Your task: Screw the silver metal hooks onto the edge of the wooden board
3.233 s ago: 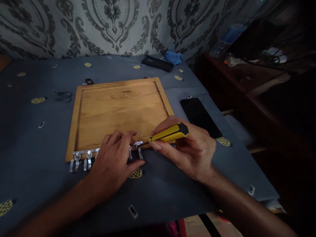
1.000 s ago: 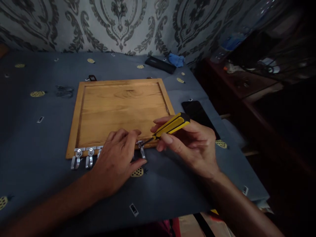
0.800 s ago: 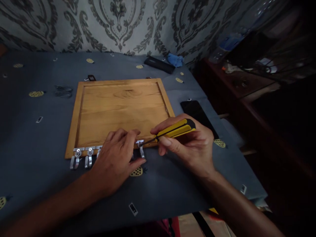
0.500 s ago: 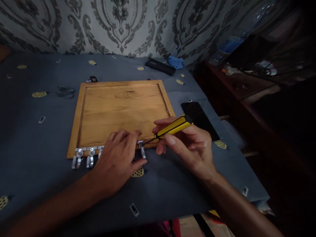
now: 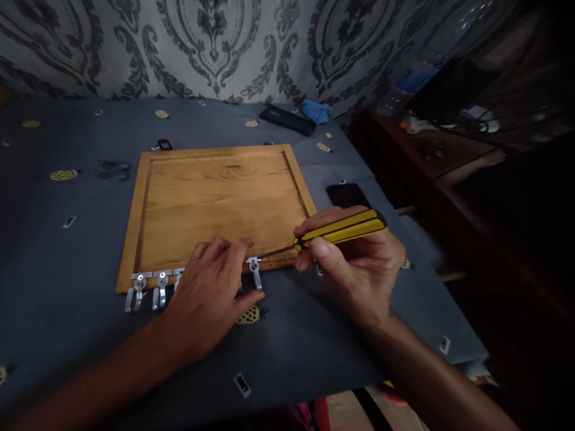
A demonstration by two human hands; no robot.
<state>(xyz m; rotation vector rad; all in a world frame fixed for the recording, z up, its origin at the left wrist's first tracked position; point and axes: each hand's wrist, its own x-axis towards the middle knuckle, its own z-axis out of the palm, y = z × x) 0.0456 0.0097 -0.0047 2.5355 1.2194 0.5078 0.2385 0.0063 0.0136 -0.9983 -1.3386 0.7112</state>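
A wooden board (image 5: 215, 197) lies flat on a blue-grey cloth (image 5: 67, 239), with several metal hooks (image 5: 135, 290) fixed along its near edge. My left hand (image 5: 209, 296) rests on that edge with its fingers pressed beside a hook (image 5: 255, 272). My right hand (image 5: 359, 263) grips a yellow and black screwdriver (image 5: 341, 226), held low and nearly level. Its thin shaft points left, and the tip sits just right of that hook's plate.
A dark phone (image 5: 348, 194) lies right of the board, partly behind my right hand. A black case (image 5: 287, 120) and a blue cloth (image 5: 317, 111) sit at the back by the patterned wall. A dark wooden cabinet (image 5: 449, 173) stands to the right, past the table edge.
My right hand has drawn the screwdriver to the right and laid it flatter, so more of the shaft shows. My left hand has stayed by the hook.
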